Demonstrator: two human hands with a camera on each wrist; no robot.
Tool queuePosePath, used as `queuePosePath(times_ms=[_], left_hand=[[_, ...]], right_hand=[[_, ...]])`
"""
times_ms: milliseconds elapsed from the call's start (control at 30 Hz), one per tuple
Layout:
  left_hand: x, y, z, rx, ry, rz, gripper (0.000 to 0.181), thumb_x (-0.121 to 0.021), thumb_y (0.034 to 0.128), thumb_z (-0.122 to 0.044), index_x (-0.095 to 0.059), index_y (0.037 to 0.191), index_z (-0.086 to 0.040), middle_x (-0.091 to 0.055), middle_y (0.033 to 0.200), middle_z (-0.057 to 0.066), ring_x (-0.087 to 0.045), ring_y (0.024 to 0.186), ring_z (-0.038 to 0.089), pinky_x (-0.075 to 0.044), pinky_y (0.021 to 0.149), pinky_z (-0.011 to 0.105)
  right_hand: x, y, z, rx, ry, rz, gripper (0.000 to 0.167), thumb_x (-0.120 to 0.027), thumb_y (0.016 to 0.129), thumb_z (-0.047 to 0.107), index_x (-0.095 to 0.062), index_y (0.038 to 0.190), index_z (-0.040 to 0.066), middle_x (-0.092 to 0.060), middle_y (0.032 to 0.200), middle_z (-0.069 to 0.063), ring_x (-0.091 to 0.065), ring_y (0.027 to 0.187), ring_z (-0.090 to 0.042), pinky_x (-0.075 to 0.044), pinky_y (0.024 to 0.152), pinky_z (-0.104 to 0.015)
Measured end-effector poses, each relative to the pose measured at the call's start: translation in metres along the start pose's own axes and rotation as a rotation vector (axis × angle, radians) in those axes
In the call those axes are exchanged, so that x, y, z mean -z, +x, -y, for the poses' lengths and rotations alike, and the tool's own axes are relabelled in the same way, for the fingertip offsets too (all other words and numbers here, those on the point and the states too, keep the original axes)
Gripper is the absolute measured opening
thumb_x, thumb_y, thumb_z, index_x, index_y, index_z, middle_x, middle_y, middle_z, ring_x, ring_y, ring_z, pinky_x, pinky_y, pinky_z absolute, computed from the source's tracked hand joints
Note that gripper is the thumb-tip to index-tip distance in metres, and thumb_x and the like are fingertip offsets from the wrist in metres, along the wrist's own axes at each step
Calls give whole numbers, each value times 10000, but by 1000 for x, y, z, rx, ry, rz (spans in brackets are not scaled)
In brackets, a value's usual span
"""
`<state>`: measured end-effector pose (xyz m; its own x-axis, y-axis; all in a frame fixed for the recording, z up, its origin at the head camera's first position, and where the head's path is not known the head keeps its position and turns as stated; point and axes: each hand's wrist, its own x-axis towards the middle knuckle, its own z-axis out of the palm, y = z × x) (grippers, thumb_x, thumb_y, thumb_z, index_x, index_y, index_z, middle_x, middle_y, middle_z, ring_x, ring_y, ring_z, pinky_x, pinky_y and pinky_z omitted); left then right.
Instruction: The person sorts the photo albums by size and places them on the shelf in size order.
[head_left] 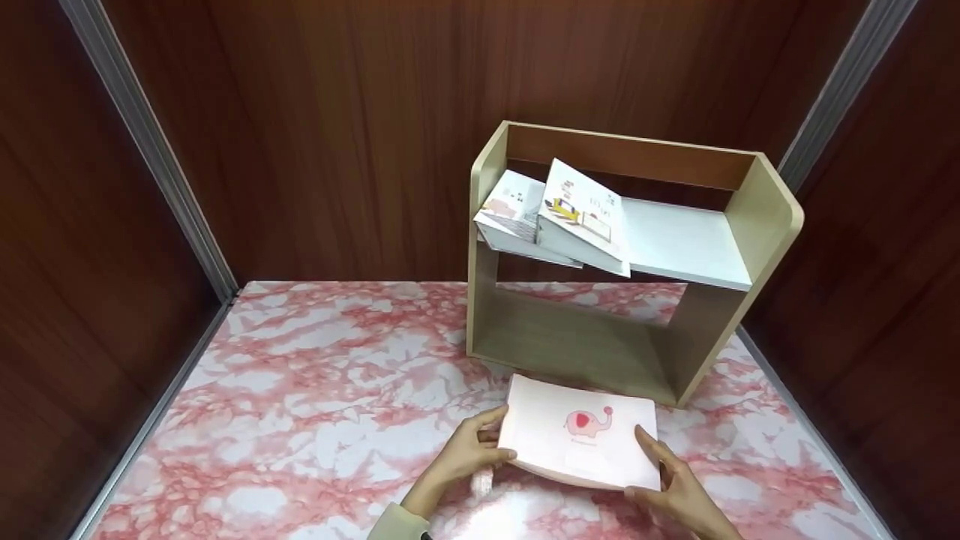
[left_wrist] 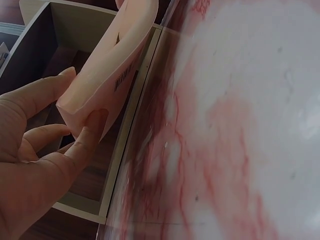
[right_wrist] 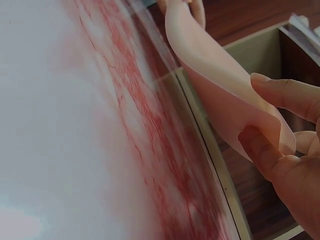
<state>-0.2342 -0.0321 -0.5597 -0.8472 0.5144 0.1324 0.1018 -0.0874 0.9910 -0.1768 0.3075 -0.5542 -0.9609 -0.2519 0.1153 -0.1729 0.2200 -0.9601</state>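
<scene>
A pale pink notebook [head_left: 555, 431] with an elephant on its cover is held between both hands, in front of the shelf. My left hand [head_left: 469, 450] grips its left edge, and my right hand [head_left: 675, 484] grips the right edge near the front corner. From the left wrist, the notebook [left_wrist: 107, 75] looks bowed, with a barcode on its underside; the left thumb and fingers [left_wrist: 65, 80] pinch its end. The right wrist view has the notebook [right_wrist: 215, 95] curving toward the right hand [right_wrist: 295, 145], whose fingers lie on both faces.
Behind the notebook stands a two-level wooden shelf [head_left: 757, 232]. On its upper board, a white book [head_left: 585, 214] leans over another white book [head_left: 514, 202], both jutting past the front edge. Red-and-white marbled covering [head_left: 322, 390] spreads below. Dark wood panels [head_left: 337, 135] enclose the space.
</scene>
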Motion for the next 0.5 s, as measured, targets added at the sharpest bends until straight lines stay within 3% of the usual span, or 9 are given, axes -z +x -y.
queuePosePath(times_ms=[67, 233, 500], left_hand=[[1, 0, 0, 9, -12, -4, 753, -687, 792, 20, -274, 1421, 48, -242, 1456, 287, -608, 1022, 319, -559, 677, 315], [2, 0, -1, 3, -40, -13, 748, -668, 790, 61, -265, 1420, 60, -255, 1438, 310, -596, 1028, 358, -559, 721, 343], [4, 2, -1, 14, -54, -30, 751, -672, 786, 68, -276, 1424, 41, -401, 1333, 309, -594, 1035, 344, -552, 744, 299]], right_hand=[[-1, 1, 1, -34, 3, -2, 891, -735, 718, -37, -222, 1446, -32, -102, 1525, -202, -132, 1307, 83, -314, 947, -50], [-1, 3, 4, -62, 4, 0, 912, -739, 713, -39, -208, 1455, -15, -109, 1533, -170, 12, 1376, -275, -290, 954, -38], [-2, 7, 6, -71, -4, -7, 929, -758, 700, -28, -220, 1457, 2, -105, 1536, -164, 68, 1382, -347, -261, 943, -13]])
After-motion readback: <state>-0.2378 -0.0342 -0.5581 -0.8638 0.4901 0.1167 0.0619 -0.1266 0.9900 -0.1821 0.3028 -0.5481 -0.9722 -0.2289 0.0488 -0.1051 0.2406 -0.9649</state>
